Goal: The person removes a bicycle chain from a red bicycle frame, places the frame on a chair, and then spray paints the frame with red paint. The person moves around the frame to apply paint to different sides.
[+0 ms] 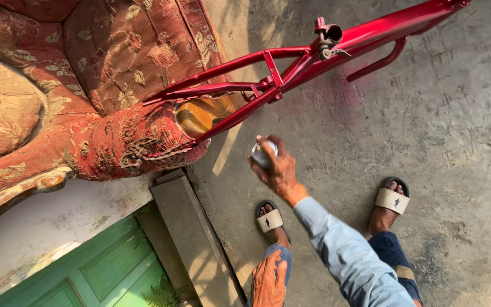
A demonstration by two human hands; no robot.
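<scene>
Right hand [277, 170] was wrapped tight around a small silver spray can [263, 153], arm in a light blue sleeve [348, 256] stretched forward, can raised over the concrete floor [444, 125]. Can sat near, not touching, the red bicycle frame [313, 57], just below its rear stays. Frame lay tilted: rear end propped on the arm of a worn red patterned armchair [103, 85], front tube running off toward the top right edge. Faint red tint showed on the floor under the frame. Left hand [268, 281] rested low on the left knee, fingers loose and spread, holding nothing. Both feet wore tan-strapped slide sandals [392, 199], set well apart on the floor. Green panelled door [98, 273] and a grey concrete step [194, 239] sat at lower left.
</scene>
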